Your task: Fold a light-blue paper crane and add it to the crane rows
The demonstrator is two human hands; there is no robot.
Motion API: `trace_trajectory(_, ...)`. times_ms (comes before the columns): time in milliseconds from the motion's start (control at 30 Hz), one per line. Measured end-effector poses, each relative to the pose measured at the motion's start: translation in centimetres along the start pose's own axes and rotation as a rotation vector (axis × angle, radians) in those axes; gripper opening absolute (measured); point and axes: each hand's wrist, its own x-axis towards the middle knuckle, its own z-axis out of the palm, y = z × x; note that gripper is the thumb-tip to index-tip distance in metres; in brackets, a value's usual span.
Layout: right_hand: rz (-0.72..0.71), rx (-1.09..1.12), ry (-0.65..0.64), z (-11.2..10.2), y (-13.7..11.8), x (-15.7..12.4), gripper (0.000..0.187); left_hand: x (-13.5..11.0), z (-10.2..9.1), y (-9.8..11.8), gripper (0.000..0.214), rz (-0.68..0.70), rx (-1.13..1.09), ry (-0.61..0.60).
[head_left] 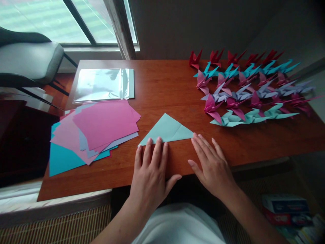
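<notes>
1. The left hand (pixel 151 169) lies flat and open on the table (pixel 177 84) with its fingers stretched forward. The fingertips rest on the near edge of the triangle (pixel 167 130), close to its left corner.
2. The right hand (pixel 213 162) is also flat and open, gripping nothing. Its fingers are fanned, and the tips touch the triangle's right corner.
3. The triangle is a pale teal folded sheet lying flat just ahead of both hands, its peak pointing away from the person. A faint line on its right half may be a crease or only a layer's edge; the view is too soft to tell.
4. The paper looks thin, light and limp. It would likely slide on the polished wood and keep any crease pressed into it. Flat fingertips along an edge should hold it steady, and a pinch at a corner or along the fold should lift it without crumpling it.
5. To the left of the left hand is a loose fan of pink, lilac and blue sheets (pixel 96 130), with a shiny sleeve (pixel 104 84) beyond it.
6. Ahead and to the right of the right hand stand rows of cranes (pixel 248 89) in red, teal, pink, lilac and mint.
7. Far ahead on the left are a chair (pixel 30 57) and a window (pixel 50 17).
</notes>
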Motion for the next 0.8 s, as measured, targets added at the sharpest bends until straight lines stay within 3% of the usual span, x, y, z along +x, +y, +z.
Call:
trace_trajectory(333,0.032,-0.023,0.059,0.6,-0.3,-0.3,0.065,1.0,-0.1,2.1,0.079,-0.136,-0.03,0.044)
trace_trajectory(800,0.008,0.028,0.157,0.7,0.4,0.1,0.051,-3.4,-0.6,-2.1,0.071,-0.214,0.085,0.128)
